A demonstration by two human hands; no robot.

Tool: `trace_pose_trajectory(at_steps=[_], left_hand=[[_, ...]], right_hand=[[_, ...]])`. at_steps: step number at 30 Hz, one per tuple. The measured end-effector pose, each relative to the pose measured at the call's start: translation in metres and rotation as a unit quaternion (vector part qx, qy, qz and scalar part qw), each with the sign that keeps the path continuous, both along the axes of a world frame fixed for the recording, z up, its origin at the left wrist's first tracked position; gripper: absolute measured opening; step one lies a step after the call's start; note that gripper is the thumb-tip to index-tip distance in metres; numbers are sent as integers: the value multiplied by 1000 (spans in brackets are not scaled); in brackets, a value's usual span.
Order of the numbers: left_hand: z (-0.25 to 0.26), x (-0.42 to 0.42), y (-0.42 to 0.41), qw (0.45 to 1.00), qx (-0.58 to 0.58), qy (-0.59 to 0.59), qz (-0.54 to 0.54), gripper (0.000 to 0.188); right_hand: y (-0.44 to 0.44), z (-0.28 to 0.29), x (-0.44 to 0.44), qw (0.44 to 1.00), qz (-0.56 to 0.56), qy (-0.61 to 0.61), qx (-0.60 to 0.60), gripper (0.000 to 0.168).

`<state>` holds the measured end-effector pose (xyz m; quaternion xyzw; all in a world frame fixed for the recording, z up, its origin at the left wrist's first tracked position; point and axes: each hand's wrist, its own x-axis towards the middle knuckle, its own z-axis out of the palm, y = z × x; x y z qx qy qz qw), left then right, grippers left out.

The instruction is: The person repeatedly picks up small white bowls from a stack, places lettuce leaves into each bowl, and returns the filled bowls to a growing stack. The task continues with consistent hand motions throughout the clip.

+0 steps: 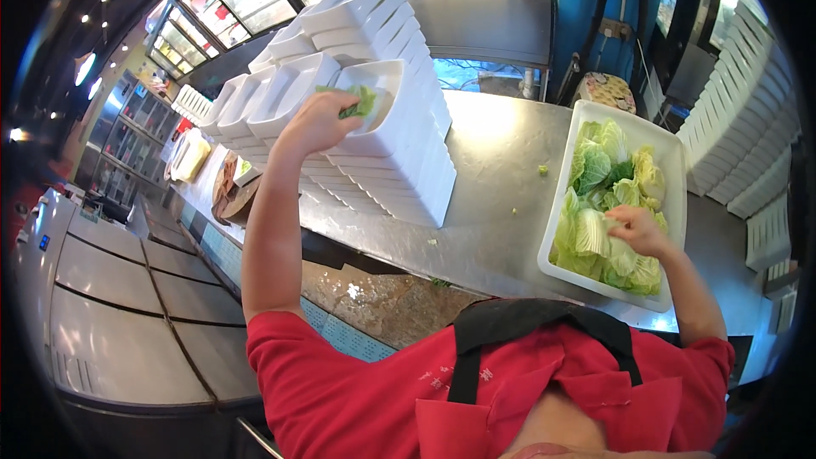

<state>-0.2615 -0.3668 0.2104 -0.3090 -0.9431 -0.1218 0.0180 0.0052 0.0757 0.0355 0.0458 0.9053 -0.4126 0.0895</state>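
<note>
My left hand (322, 121) holds a piece of green leafy cabbage (364, 102) over the top white dish (382, 134) of the nearest stack. Beside it rise several more stacks of white dishes (293, 86). My right hand (637, 229) is at the large white tray (548, 236) on the right, its fingers closed on the edge of a pale napa cabbage leaf (591, 233). Loose napa cabbage leaves, light green with white ribs, fill much of that tray.
Under the stacks and tray runs a stainless steel counter (491, 191) with small leaf scraps on it. More white dishes (733, 115) are stacked at the far right. A round wooden board (245, 201) and a steel cabinet (108, 312) stand at the left.
</note>
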Motion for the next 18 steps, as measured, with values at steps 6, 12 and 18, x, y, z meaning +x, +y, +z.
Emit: trace_pose_trajectory(at_steps=[6,12,18], left_hand=[[2,-8,5,992,49,-62,-100,38],[9,31,-9,989,80,27,-122,36],[-11,39,-29,972,126,136,-147,31]], right_hand=[[3,25,-19,996,-64,67,20,16],[6,56,-27,990,-69,64,100,15],[-70,136,-88,982,-27,188,-8,14]])
